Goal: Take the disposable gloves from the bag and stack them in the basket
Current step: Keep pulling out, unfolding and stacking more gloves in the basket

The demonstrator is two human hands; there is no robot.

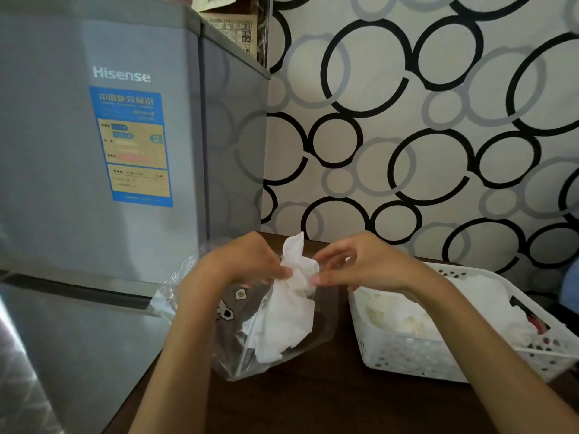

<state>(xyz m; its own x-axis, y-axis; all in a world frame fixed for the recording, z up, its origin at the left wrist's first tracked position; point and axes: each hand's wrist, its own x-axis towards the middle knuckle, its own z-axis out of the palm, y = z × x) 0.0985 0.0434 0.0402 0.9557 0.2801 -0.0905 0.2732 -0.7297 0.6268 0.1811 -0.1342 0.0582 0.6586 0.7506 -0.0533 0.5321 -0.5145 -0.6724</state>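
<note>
— Both hands up front? Left hand [250,261] and right hand [354,264] pinch one white glove [294,277] above the clear bag [282,333].
— Basket [407,355]? Right of it — gloves inside.

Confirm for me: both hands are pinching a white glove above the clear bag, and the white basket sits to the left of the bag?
Not quite. The head view shows the basket to the right of the bag, not the left. The rest holds: left hand and right hand pinch the white glove above the bag.
</note>
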